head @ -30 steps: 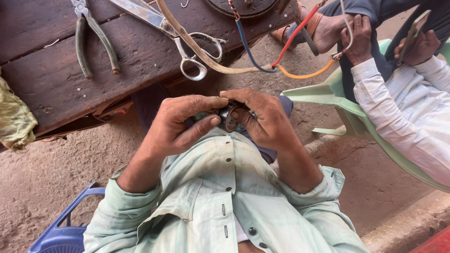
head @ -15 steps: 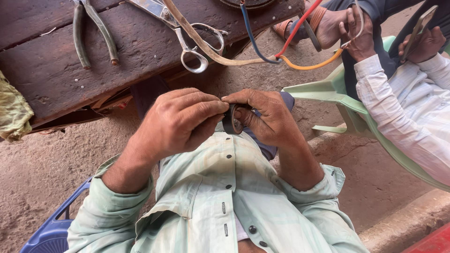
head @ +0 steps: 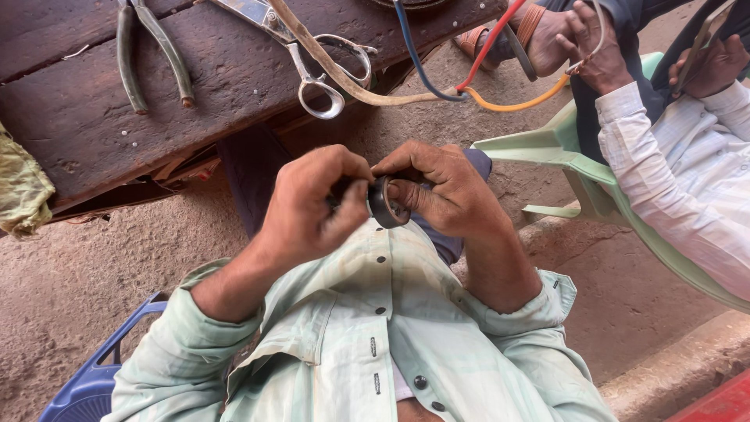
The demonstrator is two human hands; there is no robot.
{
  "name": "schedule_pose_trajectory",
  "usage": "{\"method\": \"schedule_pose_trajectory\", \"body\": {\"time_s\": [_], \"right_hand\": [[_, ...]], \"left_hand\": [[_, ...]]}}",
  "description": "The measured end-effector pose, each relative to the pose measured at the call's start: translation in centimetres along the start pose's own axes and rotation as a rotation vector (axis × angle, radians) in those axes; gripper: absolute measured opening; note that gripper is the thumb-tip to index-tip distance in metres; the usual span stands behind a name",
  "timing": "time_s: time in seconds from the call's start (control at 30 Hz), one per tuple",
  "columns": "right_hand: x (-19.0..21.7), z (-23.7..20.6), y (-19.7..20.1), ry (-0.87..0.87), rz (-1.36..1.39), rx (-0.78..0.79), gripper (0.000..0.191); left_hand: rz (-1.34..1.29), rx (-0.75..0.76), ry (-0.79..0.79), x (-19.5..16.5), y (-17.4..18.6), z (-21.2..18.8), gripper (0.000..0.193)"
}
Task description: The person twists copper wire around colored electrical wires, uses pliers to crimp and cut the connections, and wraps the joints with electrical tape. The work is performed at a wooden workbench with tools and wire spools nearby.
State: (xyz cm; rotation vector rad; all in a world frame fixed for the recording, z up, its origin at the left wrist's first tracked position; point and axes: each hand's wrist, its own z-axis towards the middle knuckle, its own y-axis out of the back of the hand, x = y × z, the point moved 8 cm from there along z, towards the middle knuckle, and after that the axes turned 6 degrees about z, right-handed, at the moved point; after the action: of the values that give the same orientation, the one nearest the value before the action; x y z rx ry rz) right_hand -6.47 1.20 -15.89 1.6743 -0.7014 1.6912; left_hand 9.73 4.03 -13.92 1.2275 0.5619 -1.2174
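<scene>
Since the earlier frame, both hands are being held lower over the chest, and the left thumb is now being pressed against the ring's side. A small dark ring (head: 385, 202) is being gripped between the left hand (head: 312, 207) and the right hand (head: 445, 191), both closed narrowly on it. Beyond the hands, scissors (head: 312, 59) and pliers (head: 152, 51) are being kept on a wooden bench (head: 94, 117). To the right, another person's sleeve (head: 680, 172) is being shown.
</scene>
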Motion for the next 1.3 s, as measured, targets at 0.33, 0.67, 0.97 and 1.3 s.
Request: {"method": "schedule_pose_trajectory", "body": {"time_s": [0.33,0.67,0.97,1.3], "right_hand": [[-1.2,0.4,0.5,-0.145,0.162,-0.01,0.018],[-2.7,-0.3,0.7,-0.128,0.344,-0.15,0.04],[2.7,-0.1,-1.4,0.197,-0.268,-0.18,0.031],[5.2,-1.8,1.2,0.355,-0.132,-0.058,0.027]], "left_hand": [[-0.184,0.017,0.068,0.4,0.5,0.4,0.016],[0.071,-0.182,0.08,-1.3,2.2,1.2,0.009],[-0.31,-0.246,0.268,3.4,1.4,-0.2,0.015],[-0.666,0.099,0.182,1.6,-0.5,1.9,0.031]]}}
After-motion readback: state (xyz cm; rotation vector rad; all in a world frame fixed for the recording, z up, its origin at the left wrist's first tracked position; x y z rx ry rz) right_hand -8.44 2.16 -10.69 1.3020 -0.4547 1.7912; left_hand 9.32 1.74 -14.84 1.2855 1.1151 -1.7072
